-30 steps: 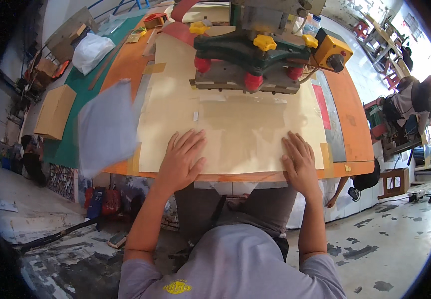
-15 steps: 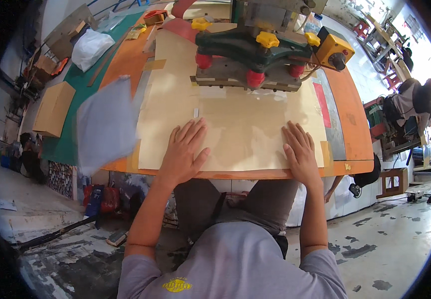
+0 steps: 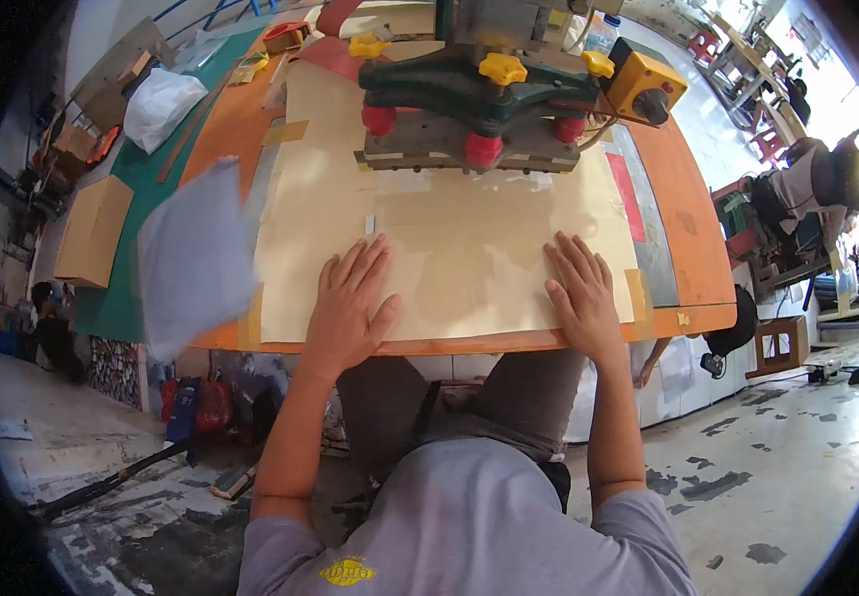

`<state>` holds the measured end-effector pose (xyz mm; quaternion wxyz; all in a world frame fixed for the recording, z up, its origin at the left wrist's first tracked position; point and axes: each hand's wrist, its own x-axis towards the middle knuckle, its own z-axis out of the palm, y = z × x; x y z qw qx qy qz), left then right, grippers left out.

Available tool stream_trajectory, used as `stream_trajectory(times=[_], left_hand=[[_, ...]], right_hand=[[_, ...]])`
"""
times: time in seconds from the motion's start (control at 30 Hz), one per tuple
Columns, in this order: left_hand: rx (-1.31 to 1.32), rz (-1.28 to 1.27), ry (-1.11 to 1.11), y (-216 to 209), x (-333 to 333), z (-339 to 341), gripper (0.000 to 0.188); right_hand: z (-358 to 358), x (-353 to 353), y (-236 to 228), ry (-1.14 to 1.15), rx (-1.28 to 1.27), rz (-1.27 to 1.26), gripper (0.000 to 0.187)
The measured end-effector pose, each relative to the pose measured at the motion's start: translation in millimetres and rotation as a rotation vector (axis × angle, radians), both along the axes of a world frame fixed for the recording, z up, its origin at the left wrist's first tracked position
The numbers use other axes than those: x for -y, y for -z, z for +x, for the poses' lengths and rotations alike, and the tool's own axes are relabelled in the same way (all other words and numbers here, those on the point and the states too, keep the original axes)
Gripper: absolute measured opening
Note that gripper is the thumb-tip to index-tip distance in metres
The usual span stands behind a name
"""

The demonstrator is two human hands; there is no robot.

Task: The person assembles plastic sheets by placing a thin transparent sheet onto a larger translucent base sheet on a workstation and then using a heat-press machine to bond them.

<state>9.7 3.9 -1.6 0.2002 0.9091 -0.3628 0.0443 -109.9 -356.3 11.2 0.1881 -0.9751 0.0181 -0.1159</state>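
Note:
My left hand (image 3: 350,306) lies palm down on a cream-coloured sheet (image 3: 469,278) that covers the table. Its fingers are stretched out toward a small white strip (image 3: 370,224) just beyond them. Toward the sheet's right side, my right hand (image 3: 585,300) also rests flat with fingers extended and slightly apart. Neither hand holds anything. Ahead of both hands stands a dark green press head (image 3: 484,94) with yellow star knobs, red round pads and a flat grey plate (image 3: 474,144) above the sheet.
A translucent sheet (image 3: 196,253) lies at the left over a green mat (image 3: 112,303), by a cardboard box (image 3: 95,230) and a white plastic bag (image 3: 163,107). A yellow control box (image 3: 645,87) is on the press's right. Another person's hand (image 3: 645,374) shows below the table's right edge.
The view has shifted slightly, so the table and press sit a little farther left in it. Both hands stay flat on the cream sheet.

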Motion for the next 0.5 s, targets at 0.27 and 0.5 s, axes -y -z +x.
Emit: stream_trajectory(times=[0.27, 0.5], left_hand=[[0.049, -0.003, 0.014, 0.7, 2.2, 0.0, 0.065], [0.043, -0.013, 0.011, 0.1, 3.5, 1.0, 0.064]], right_hand=[[-1.6, 1.2, 1.4, -0.001, 0.012, -0.006, 0.055], [-1.2, 1.4, 0.2, 0.009, 0.019, 0.009, 0.055]])
